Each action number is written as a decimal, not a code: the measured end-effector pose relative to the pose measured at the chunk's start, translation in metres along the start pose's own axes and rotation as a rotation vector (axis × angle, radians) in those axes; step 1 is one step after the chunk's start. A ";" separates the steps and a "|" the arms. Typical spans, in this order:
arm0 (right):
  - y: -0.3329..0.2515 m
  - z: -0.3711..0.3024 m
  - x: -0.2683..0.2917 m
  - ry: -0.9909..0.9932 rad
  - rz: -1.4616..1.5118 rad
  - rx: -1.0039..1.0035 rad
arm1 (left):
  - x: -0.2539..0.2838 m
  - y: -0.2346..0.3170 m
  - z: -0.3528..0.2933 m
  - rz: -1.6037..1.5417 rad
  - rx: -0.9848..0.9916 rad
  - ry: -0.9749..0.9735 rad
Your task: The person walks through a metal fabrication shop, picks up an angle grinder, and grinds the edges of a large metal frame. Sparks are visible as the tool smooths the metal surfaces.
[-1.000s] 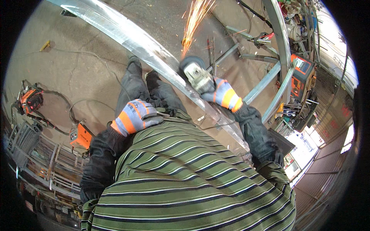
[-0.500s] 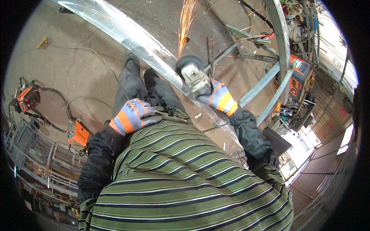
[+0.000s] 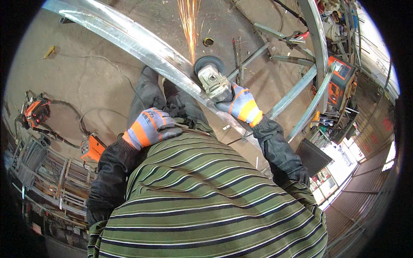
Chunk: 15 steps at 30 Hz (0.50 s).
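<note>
The right grip (image 3: 243, 105) has carried the angle grinder (image 3: 214, 81) leftward and slightly farther from the body along the metal beam (image 3: 142, 36). The sparks (image 3: 188, 26), slanting right a second ago, now fly almost straight out with a slight left lean, baring a yellow-and-black roll (image 3: 208, 42). The beam may have shifted too, though the fisheye view makes that uncertain.
</note>
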State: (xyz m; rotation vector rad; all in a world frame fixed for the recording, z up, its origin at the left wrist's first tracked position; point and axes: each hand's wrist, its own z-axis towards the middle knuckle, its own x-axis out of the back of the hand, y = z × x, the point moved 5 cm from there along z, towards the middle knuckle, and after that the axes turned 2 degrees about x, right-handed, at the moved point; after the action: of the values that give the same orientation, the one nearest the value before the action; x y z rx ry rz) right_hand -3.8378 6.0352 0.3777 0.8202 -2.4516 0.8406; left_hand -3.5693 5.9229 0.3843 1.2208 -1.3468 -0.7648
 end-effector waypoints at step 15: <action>0.018 -0.007 -0.002 -0.038 0.081 -0.029 | -0.005 0.000 0.003 -0.013 -0.015 -0.019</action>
State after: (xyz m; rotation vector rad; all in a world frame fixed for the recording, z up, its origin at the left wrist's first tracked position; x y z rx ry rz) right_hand -3.8471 6.0524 0.3746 0.7366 -2.5392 0.8233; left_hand -3.5726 5.9276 0.3824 1.2148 -1.3473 -0.7963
